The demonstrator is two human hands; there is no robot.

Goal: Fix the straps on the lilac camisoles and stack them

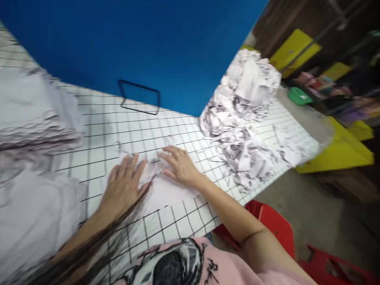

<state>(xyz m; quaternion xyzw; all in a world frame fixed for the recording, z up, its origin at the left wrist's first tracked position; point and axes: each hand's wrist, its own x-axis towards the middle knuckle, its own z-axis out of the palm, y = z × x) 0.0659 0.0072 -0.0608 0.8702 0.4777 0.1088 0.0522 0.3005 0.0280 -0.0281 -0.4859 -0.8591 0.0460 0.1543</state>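
A white cloth piece (170, 192) lies on the gridded table top (181, 221) right in front of me. My left hand (126, 182) rests on its left side, palm down with the fingers spread. Across the cloth's upper right part lies my right hand (179, 164), its fingers stretched out and slightly blurred. Strands of hair hang over part of the cloth and my left forearm. Stacked white cloth pieces (32, 114) are to the left, above another white cloth heap (38, 213) near my left arm.
A loose pile of crumpled white cloth (243, 130) covers the table's right side. A blue panel (142, 47) stands along the far edge, with a thin black wire frame (139, 97) at its foot. Red plastic stools (277, 225) and yellow boards (341, 148) are on the right.
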